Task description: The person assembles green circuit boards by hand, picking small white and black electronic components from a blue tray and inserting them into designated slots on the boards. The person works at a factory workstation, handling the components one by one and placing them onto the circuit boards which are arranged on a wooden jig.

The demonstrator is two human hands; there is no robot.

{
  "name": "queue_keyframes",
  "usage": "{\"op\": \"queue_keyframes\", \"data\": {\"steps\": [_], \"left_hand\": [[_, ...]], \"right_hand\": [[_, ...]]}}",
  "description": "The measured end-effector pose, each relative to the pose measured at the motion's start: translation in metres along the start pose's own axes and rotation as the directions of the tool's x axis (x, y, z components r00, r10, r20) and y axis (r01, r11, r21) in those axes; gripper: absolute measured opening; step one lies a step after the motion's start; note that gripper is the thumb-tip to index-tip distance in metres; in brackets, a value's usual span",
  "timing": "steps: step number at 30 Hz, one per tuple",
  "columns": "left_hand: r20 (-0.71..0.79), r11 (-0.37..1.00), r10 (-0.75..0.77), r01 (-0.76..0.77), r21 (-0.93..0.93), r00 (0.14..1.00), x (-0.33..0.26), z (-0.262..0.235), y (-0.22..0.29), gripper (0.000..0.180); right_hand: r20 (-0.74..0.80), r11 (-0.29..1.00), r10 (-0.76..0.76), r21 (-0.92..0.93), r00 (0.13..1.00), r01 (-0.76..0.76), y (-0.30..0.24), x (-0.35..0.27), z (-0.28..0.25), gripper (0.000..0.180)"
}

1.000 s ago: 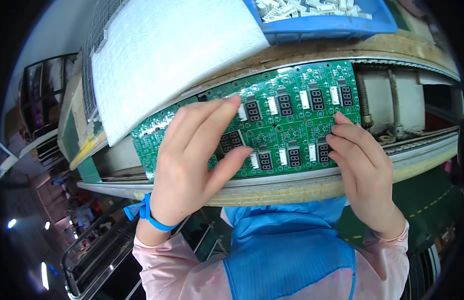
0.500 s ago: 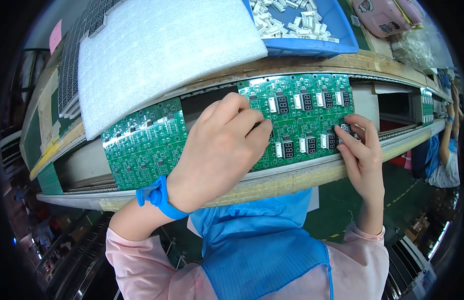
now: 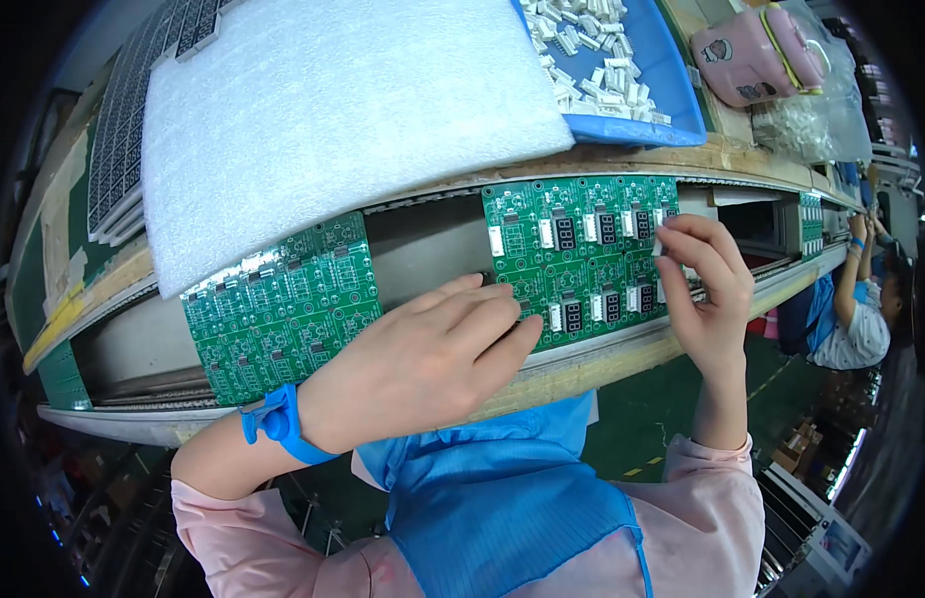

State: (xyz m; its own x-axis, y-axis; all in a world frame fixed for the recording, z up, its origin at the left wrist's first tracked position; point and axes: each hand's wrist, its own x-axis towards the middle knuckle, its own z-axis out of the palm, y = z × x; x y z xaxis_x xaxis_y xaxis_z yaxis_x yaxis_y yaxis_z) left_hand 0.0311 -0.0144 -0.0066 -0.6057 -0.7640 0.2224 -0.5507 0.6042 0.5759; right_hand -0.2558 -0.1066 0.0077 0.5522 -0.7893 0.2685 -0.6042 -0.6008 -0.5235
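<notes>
A green circuit board panel (image 3: 582, 269) lies across the rails, with white connectors and black digit displays on most of its sections. A white connector (image 3: 495, 241) stands on its upper left section, where no display shows. My left hand (image 3: 433, 344), a blue strap at its wrist, lies over the panel's lower left corner, its fingers bent and closed. The fingertips are partly hidden, so what they hold cannot be told. At the panel's right end my right hand (image 3: 712, 284) pinches a small white connector (image 3: 659, 242) between thumb and fingers, above the board.
Another green panel (image 3: 283, 309) lies on the rails to the left. White foam sheet (image 3: 343, 110) covers the bench behind it. A blue tray (image 3: 637, 130) holds several loose white connectors. Farther right are a pink container (image 3: 747, 60) and another person (image 3: 851, 324).
My left hand has moved down the panel, uncovering the connector at its upper left. My right hand has risen off the right end and now shows a white connector in its pinch.
</notes>
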Motion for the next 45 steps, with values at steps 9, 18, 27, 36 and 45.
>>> {"op": "queue_keyframes", "data": {"steps": [9,18,27,36,45], "left_hand": [[-0.071,0.997,0.068,-0.07,-0.027,0.995,-0.006,0.016,-0.008,0.04],[-0.144,0.998,0.05,-0.054,-0.021,0.988,-0.009,0.027,-0.012,0.038],[-0.127,0.997,0.068,-0.071,-0.022,0.99,-0.009,0.027,-0.013,0.037],[-0.13,0.998,0.052,-0.055,-0.016,0.99,-0.01,0.029,-0.013,0.036],[-0.13,0.998,0.055,-0.056,-0.006,0.99,-0.01,0.03,-0.013,0.036]], "right_hand": [[0.086,0.968,-0.233,0.116,0.969,0.223,-0.034,0.041,0.049,0.042],[0.135,0.957,-0.257,0.17,0.957,0.234,-0.033,0.048,0.058,0.043],[0.18,0.972,-0.217,0.128,0.959,0.196,-0.039,0.052,0.057,0.041],[0.206,0.971,-0.235,0.095,0.95,0.219,-0.041,0.053,0.056,0.04],[0.221,0.952,-0.298,0.006,0.928,0.305,-0.046,0.056,0.054,0.037]]}}
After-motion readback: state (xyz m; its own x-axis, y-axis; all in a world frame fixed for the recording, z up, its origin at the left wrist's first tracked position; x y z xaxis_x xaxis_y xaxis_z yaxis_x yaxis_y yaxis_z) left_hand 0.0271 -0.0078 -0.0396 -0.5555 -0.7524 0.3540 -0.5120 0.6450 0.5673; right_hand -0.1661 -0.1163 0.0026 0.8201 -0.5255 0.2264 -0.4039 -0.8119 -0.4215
